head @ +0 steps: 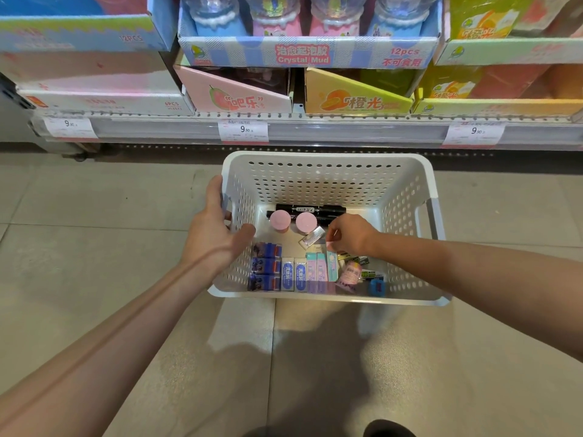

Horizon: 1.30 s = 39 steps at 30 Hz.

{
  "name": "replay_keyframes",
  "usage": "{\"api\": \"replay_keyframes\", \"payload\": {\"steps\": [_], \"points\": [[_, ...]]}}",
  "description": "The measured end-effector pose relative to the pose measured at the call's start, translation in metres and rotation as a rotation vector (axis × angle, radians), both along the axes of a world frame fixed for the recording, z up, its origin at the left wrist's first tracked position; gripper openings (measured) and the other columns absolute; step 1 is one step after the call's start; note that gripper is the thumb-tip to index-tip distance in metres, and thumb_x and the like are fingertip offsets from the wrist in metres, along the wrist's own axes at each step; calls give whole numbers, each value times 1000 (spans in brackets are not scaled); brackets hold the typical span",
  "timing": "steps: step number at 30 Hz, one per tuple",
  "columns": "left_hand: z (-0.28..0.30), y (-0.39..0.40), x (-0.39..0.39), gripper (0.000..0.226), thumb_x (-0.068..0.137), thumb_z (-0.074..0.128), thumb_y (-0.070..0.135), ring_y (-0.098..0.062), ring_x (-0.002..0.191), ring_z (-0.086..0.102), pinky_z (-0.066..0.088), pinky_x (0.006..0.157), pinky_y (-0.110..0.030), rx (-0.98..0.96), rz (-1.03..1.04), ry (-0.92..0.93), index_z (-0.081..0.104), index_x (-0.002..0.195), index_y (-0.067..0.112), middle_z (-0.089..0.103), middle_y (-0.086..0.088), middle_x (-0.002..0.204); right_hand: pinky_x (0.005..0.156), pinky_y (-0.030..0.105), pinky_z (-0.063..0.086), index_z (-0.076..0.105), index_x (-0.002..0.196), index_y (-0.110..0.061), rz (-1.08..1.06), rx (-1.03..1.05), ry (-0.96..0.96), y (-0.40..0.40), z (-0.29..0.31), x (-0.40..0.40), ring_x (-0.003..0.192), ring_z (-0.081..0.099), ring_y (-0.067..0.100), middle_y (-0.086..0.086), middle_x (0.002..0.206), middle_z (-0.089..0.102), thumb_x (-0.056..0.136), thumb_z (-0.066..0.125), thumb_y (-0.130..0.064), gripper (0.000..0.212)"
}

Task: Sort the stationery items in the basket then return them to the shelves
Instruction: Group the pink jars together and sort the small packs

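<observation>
Here, small boxed erasers (293,274) line the near floor of the white basket (328,159). The left hand (214,231) grips its left rim; the right hand (347,236) – fingers curled, grip contents unclear – hovers mid-basket. Farther, black markers (307,210), then the shelf (315,130).

White perforated basket (328,171) on the floor, stationery sorted in its bottom.

Two black markers (310,210) lie along the far wall, two pink round-capped tubs (293,221) just before them. Three dark-blue packs (266,265) are stacked by the left wall; blue-and-white erasers (294,275) and pastel erasers (317,271) stand in a row along the near edge. A blue sharpener (377,287) sits at the near right corner.
</observation>
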<state>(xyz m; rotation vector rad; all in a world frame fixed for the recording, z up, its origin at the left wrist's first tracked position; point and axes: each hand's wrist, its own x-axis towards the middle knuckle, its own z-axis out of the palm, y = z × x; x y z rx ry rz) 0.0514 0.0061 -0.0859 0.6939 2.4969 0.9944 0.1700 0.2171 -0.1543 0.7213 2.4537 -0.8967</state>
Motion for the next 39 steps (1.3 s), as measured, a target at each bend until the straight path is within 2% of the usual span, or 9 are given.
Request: {"api": "replay_keyframes", "payload": {"steps": [3,11,21,24,27,29,32,34,39], "points": [[-1,0,-1,80,79,67,13,-3,71,60,49,53,-22,-4,7,-5,22,143,29,53,25,87,82,27,48,70,98,-7,50,31,-30,-2,-4,0,99,61,20,8,105,68,82,69,-11,16],[-2,1,-1,81,80,67,14,-3,70,60,51,54,-25,-30,18,-7,20,144,28,53,23,84,84,31,52,72,96,-8,131,100,-49,-11,-13,6,96,63,20,8,101,70,81,69,-14,16],[0,1,-1,81,79,67,14,-6,70,60,51,57,-28,-47,26,-3,20,144,28,54,21,83,88,28,48,70,105,-7,194,67,-81,-10,-10,7,102,62,19,8,108,69,87,64,-13,20],[2,2,0,81,79,66,13,-6,70,60,54,60,-31,-57,34,-14,20,144,28,54,20,82,85,29,47,67,108,-9,231,100,-83,-9,-1,7,103,59,20,7,111,67,88,63,-21,24],[3,3,0,82,79,66,12,-7,71,60,53,60,-30,-65,41,-24,18,145,27,54,19,80,74,31,48,62,102,-13,346,266,-64,-12,17,13,93,59,21,4,102,65,83,64,-38,31],[3,3,0,82,79,66,12,-6,71,59,52,61,-30,-66,45,-23,18,145,26,54,19,81,70,29,48,57,102,-14,467,324,-156,-16,24,17,91,59,20,1,99,63,76,67,-44,42],[4,4,1,83,79,66,12,-3,71,58,48,58,-27,-66,49,-26,18,146,25,53,19,82,68,27,46,52,110,-17,517,321,-291,-22,23,21,89,56,17,-1,97,60,73,69,-44,49],[5,4,2,83,80,66,12,-4,70,58,46,54,-24,-63,49,-32,18,145,26,53,19,81,67,26,45,52,111,-17,499,308,-306,-22,20,20,86,53,15,-2,93,57,73,71,-39,48],[7,5,3,81,81,66,12,-3,68,57,43,51,-19,-62,52,-33,18,145,26,51,21,80,70,26,44,50,116,-15,447,281,-296,-23,16,22,88,51,16,2,104,60,74,73,-36,52]]}}
